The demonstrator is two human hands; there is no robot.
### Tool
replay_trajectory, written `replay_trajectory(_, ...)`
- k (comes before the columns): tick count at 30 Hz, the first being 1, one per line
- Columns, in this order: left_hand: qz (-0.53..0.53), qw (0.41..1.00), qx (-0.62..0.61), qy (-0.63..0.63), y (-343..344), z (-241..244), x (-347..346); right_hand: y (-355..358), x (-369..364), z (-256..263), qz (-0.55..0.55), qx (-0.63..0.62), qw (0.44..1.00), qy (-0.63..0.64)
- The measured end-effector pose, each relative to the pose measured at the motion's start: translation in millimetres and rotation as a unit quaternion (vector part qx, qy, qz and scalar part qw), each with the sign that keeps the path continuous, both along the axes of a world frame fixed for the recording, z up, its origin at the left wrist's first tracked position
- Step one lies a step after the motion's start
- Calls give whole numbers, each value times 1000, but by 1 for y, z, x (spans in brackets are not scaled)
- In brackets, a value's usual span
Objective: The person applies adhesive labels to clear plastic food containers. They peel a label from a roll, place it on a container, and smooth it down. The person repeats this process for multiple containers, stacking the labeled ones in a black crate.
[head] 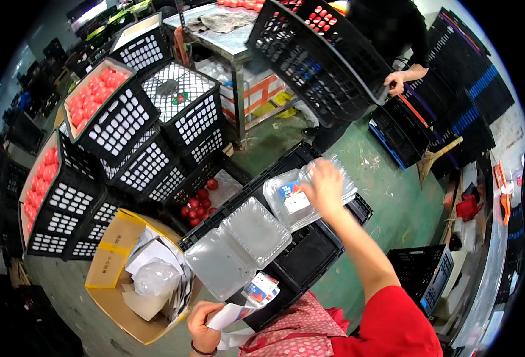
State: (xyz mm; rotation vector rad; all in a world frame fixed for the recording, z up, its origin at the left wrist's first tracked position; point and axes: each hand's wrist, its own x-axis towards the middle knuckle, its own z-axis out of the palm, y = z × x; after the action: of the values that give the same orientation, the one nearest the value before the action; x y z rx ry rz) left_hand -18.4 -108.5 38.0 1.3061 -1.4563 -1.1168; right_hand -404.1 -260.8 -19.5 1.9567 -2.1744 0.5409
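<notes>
My left hand [203,325] grips a white backing strip [230,315] of printed labels. The strip runs to more labels [260,289] at the near edge of an upturned black plastic crate [309,256]. My right hand [327,187], blurred, is over a clear plastic clamshell container [275,189] that bears a label [294,197]; its thumb is apart from the fingers, near the label. Whether it touches the plastic, I cannot tell. Closer to me, an opened clear clamshell [240,243] with no label lies across the crate.
A cardboard box [110,263] holds paper and crumpled plastic at the left. Red tomatoes [198,205] lie in a low crate beyond. Stacked black crates [122,120] of tomatoes rise at the left. A co-worker's hand [395,82] holds a tilted black crate [307,67]. A broom [434,158] leans at right.
</notes>
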Motion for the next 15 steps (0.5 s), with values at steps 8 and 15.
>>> replay_trajectory(8,54,993,47,97,22,-15,11,112,195,66,477,276,722,-419)
replay_trajectory(15,32,995,86,41,49,-25,26,124,207,68,457,284,695,-477)
